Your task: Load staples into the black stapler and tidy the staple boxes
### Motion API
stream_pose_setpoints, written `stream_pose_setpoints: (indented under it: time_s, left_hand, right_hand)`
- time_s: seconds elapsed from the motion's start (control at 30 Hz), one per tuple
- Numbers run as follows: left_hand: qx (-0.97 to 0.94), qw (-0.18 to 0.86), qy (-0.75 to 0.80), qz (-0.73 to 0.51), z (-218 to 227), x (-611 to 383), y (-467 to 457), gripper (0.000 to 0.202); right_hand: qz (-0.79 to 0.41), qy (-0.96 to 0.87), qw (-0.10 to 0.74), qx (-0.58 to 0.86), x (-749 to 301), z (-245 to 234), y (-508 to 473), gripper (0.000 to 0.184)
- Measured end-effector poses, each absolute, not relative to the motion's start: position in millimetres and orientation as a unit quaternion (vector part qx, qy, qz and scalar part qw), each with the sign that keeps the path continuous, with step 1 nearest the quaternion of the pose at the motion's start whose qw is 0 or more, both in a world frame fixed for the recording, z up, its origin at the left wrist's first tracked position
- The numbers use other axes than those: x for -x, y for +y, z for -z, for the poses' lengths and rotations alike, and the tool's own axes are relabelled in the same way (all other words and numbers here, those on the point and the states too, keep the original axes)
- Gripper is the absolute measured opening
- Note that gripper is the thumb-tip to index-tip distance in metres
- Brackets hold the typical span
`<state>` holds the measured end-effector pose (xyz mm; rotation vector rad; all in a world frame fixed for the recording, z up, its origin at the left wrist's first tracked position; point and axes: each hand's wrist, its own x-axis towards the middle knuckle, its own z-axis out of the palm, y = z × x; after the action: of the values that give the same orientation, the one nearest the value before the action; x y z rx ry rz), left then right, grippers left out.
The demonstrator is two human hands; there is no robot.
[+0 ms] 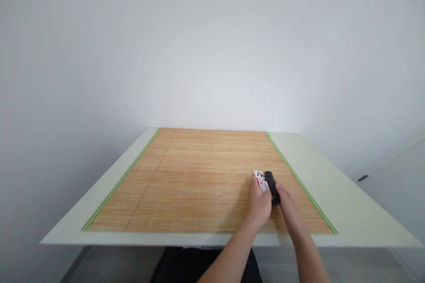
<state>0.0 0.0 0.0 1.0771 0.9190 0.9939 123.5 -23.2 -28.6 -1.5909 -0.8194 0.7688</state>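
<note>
My left hand [260, 207] is closed around a small white box [263, 185] with red and dark print. Right beside that box lies a black stapler [272, 187], long and rounded at its far end. The fingers of my right hand [288, 203] grip the stapler from its right side. Both things are held side by side, low over the right part of the bamboo mat [199, 185]. Part of the box is hidden behind my left thumb and fingers.
Under the mat, which has green edging, stands a white table [318, 163]. A pale wall [212, 53] rises behind its far edge. To the right, a dark handle [363, 177] sits on a white surface. My legs in black [202, 265] are below the front edge.
</note>
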Motion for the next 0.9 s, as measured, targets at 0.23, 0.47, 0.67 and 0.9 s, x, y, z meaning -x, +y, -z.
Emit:
stream_pose_setpoints:
  time_s: [0.23,0.47,0.67,0.9]
  left_hand:
    - [-0.483,0.531,0.521,-0.462,-12,85,3,0.068]
    - [-0.569,0.418,0.576,-0.412,-10,171,4,0.055]
    - [-0.596,0.402,0.559,-0.414,4,188,4,0.062]
    - [-0.634,0.284,0.595,-0.405,3,183,-4,0.066]
  right_hand:
    - [-0.409,-0.409,0.558,0.595,-20,18,-8,0.061]
    - [-0.435,-0.46,0.536,0.559,51,28,-6,0.061]
    - [-0.391,-0.492,0.54,0.56,55,42,-3,0.069]
    - [-0.279,-0.539,0.513,0.607,42,33,11,0.072]
